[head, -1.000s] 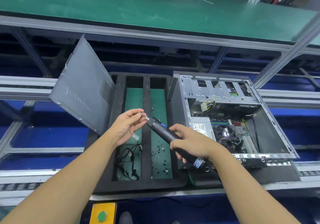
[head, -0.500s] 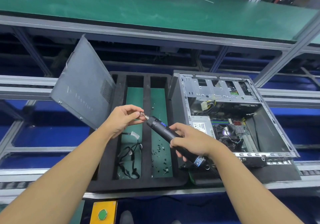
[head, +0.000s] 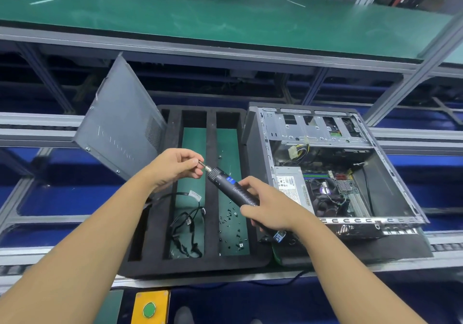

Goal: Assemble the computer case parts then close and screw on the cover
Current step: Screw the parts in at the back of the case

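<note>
Computer case [head: 313, 133] lies open on its side to my right, its insides showing, while its grey cover [head: 120, 133] stands tilted at the left edge of the black foam tray [head: 211, 148]. My right hand [head: 270, 206] curls its fingers around the body of the electric screwdriver [head: 230, 186], held slanted above the tray. My left hand [head: 175, 166] pinches the metal bit [head: 203, 165] at the tool's tip between thumb and forefinger. Loose screws [head: 231, 221] and a black cable [head: 188, 223] lie in the tray's slots.
</note>
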A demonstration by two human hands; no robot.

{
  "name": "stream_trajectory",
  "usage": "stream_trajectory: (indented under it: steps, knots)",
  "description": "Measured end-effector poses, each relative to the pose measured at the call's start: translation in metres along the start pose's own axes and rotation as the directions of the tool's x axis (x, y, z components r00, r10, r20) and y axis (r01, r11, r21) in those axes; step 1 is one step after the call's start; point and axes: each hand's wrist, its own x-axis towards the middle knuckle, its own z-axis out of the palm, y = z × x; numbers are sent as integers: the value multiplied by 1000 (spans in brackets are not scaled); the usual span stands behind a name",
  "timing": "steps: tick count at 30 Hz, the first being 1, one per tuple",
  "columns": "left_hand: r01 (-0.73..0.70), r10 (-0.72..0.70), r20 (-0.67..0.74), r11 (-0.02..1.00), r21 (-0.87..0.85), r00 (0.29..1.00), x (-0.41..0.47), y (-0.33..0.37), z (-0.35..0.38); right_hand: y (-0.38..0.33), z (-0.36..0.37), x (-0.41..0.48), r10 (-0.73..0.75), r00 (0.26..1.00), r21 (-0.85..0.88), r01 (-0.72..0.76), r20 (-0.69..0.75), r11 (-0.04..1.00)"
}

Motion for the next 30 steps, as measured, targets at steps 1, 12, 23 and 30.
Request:
stream_trajectory:
  steps: [1, 12, 23, 30]
  knots:
    - [-11, 10, -7, 989, -149, 1000, -1, -3, 5, 0, 1, -1, -4, 1000, 33, 4, -7, 999]
    - [-1, -32, -58, 864, -504, 998, 27, 25, 85, 13, 0, -35, -34, 992, 425, 84, -124, 901]
    - [-211, 226, 32, 837, 504, 974, 44, 49, 241, 71, -45, -124, 23, 899, 583, 264, -438, 769]
    - [-113, -77, 118, 58, 992, 990, 69, 15, 321, 135, -72, -194, 59, 884, 605, 268, -464, 750]
